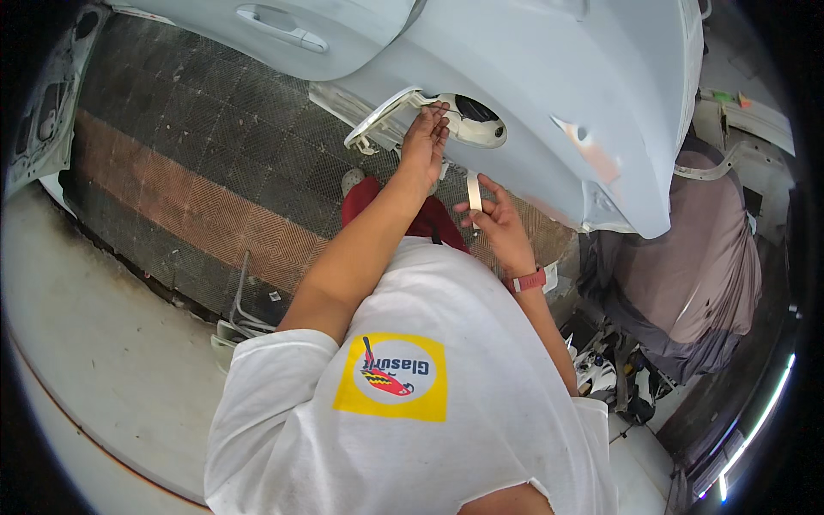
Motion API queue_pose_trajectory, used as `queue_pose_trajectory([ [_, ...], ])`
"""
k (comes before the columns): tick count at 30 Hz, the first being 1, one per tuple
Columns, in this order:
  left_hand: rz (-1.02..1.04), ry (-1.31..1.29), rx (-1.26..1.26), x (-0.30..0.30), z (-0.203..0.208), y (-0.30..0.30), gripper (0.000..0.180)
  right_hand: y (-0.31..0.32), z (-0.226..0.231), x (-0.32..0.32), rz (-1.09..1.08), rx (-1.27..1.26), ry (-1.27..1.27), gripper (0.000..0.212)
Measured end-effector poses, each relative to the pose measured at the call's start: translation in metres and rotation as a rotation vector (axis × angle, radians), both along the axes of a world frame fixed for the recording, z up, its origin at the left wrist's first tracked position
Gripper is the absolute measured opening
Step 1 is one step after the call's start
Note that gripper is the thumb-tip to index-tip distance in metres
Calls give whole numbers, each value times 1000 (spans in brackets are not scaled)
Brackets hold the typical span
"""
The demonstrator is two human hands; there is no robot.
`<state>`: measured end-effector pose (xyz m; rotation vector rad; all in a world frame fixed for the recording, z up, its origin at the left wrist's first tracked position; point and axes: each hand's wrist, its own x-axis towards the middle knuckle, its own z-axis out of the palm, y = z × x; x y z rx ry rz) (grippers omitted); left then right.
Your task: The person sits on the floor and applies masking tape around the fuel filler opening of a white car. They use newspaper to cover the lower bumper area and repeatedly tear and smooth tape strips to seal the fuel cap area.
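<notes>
A grey car body panel (pixel 515 51) curves across the top. Its round fuel filler recess (pixel 481 130) is uncovered, with a dark part inside. The white fuel flap (pixel 382 114) stands swung out to the left. My left hand (pixel 425 137) is at the recess's left edge beside the flap's hinge arm, fingertips pinched together; what they grip is too small to tell. Lower and to the right, my right hand (pixel 500 227) holds a cream roll of masking tape (pixel 475 199), seen edge-on, between thumb and fingers.
A car door with a handle (pixel 283 30) is at upper left. Bare and reddish patches (pixel 592 154) mark the panel's right end. A brown-grey cover (pixel 687 249) drapes something at right, above loose parts (pixel 609 369). A metal stand (pixel 240 318) rests on the tiled floor (pixel 189 172).
</notes>
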<state>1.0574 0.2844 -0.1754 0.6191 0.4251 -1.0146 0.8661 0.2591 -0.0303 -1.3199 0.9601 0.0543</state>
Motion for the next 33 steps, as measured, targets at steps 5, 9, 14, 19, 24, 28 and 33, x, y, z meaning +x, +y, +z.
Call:
queue_pose_trajectory([
  [5,58,79,-51,1,-2,-7,41,-5,-6,-1,3,-27,10,71],
  [9,89,110,-26,1,-4,-13,38,-4,-10,-12,-12,-10,36,71],
  [14,215,129,-62,-1,0,-25,36,-10,-14,-35,17,15,74,71],
  [19,289,171,-35,-4,6,-31,33,-49,-17,-56,106,20,69,71],
  [24,356,123,-57,-6,3,-39,34,-81,-15,-89,266,-4,63,72],
  [28,424,126,-40,-7,-1,-47,33,-97,-16,-113,400,41,69,73],
  [33,406,102,-48,-5,-1,-44,36,-113,-18,-134,561,62,78,74],
])
